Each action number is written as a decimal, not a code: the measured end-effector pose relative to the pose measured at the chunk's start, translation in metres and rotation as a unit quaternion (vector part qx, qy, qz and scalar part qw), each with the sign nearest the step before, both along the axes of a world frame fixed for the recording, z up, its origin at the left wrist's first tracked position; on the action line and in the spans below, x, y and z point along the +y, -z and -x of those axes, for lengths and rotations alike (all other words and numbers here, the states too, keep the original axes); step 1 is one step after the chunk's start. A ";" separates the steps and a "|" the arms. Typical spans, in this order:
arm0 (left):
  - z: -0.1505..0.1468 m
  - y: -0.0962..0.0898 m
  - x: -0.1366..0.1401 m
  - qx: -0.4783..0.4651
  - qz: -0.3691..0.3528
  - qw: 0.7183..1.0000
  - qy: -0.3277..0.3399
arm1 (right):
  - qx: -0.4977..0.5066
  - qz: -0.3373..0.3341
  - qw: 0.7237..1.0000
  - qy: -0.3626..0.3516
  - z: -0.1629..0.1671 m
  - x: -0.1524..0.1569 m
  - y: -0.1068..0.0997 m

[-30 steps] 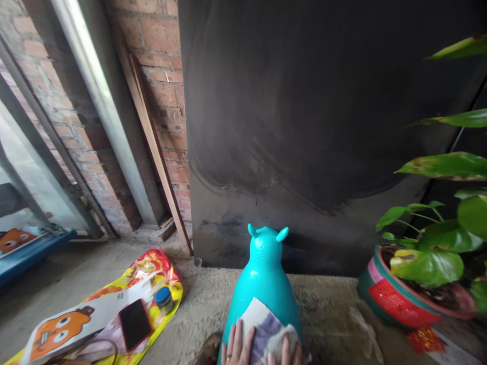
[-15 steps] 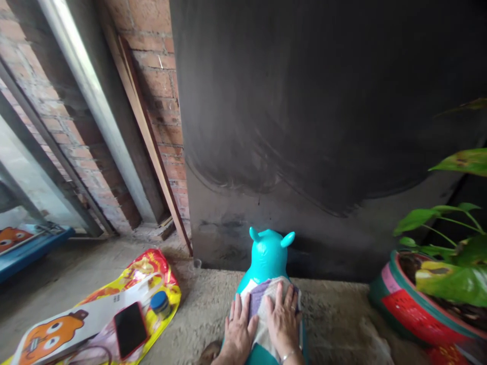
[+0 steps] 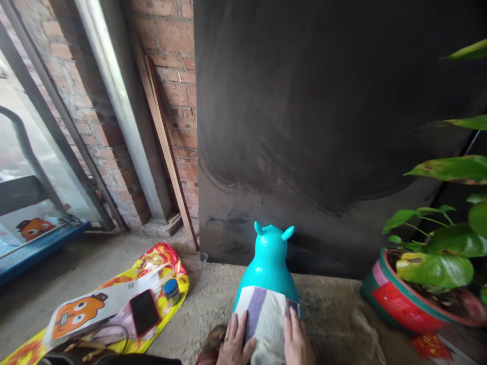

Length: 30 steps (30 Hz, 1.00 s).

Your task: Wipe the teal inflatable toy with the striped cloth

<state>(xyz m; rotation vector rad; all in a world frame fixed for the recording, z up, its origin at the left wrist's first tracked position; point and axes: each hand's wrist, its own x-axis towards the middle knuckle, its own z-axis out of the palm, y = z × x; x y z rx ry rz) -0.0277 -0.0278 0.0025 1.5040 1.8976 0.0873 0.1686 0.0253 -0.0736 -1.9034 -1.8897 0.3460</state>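
Observation:
A turquoise animal-shaped bouncy toy (image 3: 271, 263) stands on the floor in front of me, its two ears pointing away. Over its back lies a white cloth with purple stripes (image 3: 266, 314), somewhat wrinkled near the bottom of the view. My left hand (image 3: 236, 342) rests flat on the cloth's left side, fingers stretched out. On the right edge of the cloth, my right hand (image 3: 299, 339) also lies with straight fingers, pressing down along the toy's side. Both wrists are cut off by the lower edge, and the toy's rear is hidden.
A black board (image 3: 304, 126) stands just beyond the toy. To the right is a potted plant (image 3: 411, 304). Left, a yellow-and-red plastic sheet (image 3: 167, 253) carries a phone (image 3: 144, 313), a blue-lidded jar (image 3: 172, 291) and a white bag (image 3: 110, 299). A blue trolley (image 3: 45, 248) stands farther left.
Both hands have slid back toward me and farther apart. The cloth now lies lower and flatter, showing more of the toy's shoulders. The view has shifted slightly left.

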 end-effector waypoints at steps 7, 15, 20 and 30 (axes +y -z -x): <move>0.014 0.008 0.024 -0.010 -0.082 0.996 -0.021 | -0.018 -0.088 0.996 -0.001 0.004 0.057 -0.013; -0.005 -0.018 0.043 -0.052 -0.210 0.975 0.056 | 0.032 -0.172 0.980 -0.094 0.015 0.007 -0.033; -0.014 -0.029 0.036 -0.120 -0.191 0.964 0.141 | 0.076 -0.235 0.956 -0.157 0.013 -0.019 -0.066; 0.030 -0.025 -0.001 -0.047 -0.178 0.978 0.095 | 0.050 -0.201 0.969 -0.137 -0.017 -0.032 -0.081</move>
